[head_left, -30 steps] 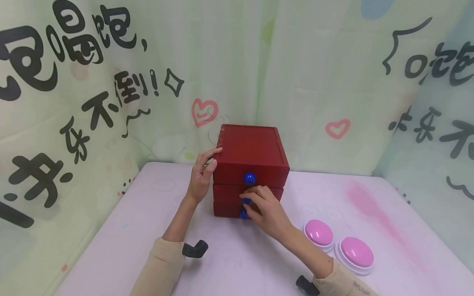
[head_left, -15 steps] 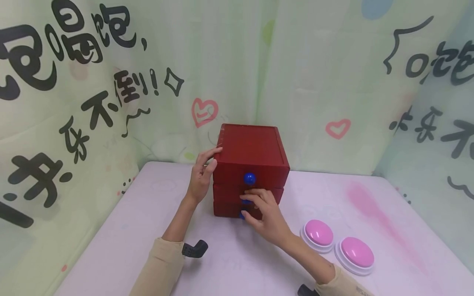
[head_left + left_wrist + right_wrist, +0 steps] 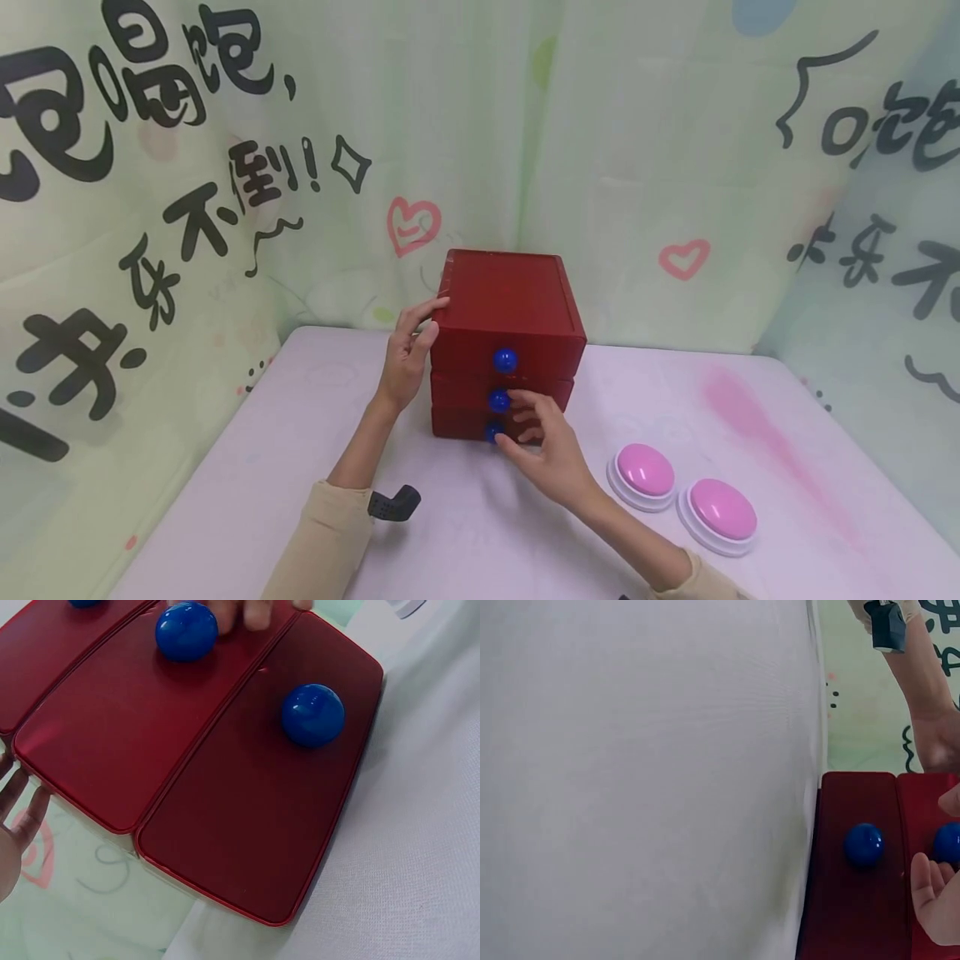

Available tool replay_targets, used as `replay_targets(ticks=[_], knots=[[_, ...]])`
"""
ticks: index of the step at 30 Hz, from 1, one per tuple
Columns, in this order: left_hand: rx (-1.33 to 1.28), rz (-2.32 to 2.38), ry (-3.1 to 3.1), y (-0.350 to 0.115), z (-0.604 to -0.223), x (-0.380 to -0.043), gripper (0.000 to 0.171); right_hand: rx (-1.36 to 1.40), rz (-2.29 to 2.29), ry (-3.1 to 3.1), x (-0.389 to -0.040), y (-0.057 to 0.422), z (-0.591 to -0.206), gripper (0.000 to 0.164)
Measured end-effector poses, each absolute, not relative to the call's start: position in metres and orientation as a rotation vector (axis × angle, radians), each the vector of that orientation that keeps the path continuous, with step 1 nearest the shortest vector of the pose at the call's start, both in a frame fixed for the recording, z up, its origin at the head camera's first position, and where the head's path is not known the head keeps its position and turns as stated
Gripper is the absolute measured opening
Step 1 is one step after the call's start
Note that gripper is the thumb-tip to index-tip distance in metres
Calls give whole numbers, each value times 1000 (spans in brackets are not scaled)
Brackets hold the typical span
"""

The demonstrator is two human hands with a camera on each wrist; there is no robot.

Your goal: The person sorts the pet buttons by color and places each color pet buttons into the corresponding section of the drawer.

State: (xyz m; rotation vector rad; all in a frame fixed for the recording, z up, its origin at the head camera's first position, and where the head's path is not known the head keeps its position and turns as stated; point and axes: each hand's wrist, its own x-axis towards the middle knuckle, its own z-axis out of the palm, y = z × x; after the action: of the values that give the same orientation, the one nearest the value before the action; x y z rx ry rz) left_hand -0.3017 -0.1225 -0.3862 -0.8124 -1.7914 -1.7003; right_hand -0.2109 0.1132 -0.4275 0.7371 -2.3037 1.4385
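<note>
A red three-drawer box (image 3: 510,292) stands at the back of the table, its drawer fronts looking flush. Each front carries a blue knob: the top knob (image 3: 506,361), the middle knob (image 3: 498,401) and the bottom knob (image 3: 313,715). My left hand (image 3: 408,358) rests on the box's left side, fingers extended along its upper edge. My right hand (image 3: 551,450) is just right of the middle knob, fingers loosely bent and holding nothing. Its thumb tip overlaps the bottom knob in the head view; whether they touch I cannot tell.
Two pink push buttons with white bases, a nearer button (image 3: 723,510) and a farther button (image 3: 645,470), sit right of my right forearm. A printed curtain (image 3: 615,167) hangs around the pale table (image 3: 450,533), close behind the box.
The right hand has loosened from the middle knob and drawn down and to the right, leaving that knob uncovered. The left hand has stayed on the box.
</note>
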Motion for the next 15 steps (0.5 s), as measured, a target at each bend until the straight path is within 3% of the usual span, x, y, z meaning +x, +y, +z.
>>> replay_targets(ticks=[15], knots=[[-814,-1721,-1783,-123,-385,-301,43,633,1457,-2503,-208,117,-431,47]])
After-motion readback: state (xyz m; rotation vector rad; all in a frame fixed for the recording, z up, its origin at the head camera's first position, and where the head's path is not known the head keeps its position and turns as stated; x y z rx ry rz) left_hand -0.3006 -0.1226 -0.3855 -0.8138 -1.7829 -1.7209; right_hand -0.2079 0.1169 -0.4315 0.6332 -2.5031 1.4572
